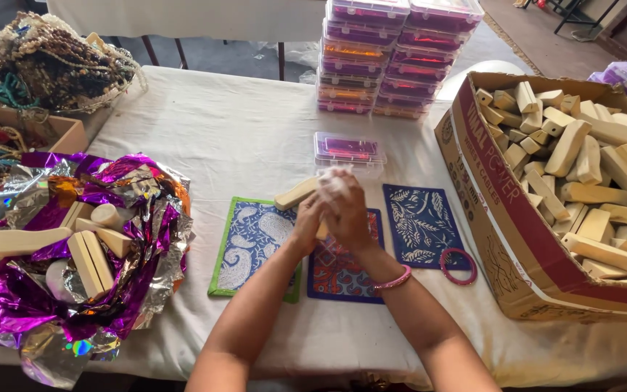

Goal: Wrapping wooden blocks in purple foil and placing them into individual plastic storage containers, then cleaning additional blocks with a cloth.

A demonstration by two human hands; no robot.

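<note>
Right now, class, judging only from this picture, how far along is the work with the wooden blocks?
Done: a few wooden blocks lie on the purple foil at the left. In hand: the left hand and right hand hold one wooden block with something white, above the patterned mats. Left: the cardboard box is full of blocks.

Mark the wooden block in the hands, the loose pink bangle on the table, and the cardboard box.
wooden block [295,194], head view, on its free left end.
loose bangle [459,266], head view, on its ring.
cardboard box [506,210], head view, on its red side wall.
</note>
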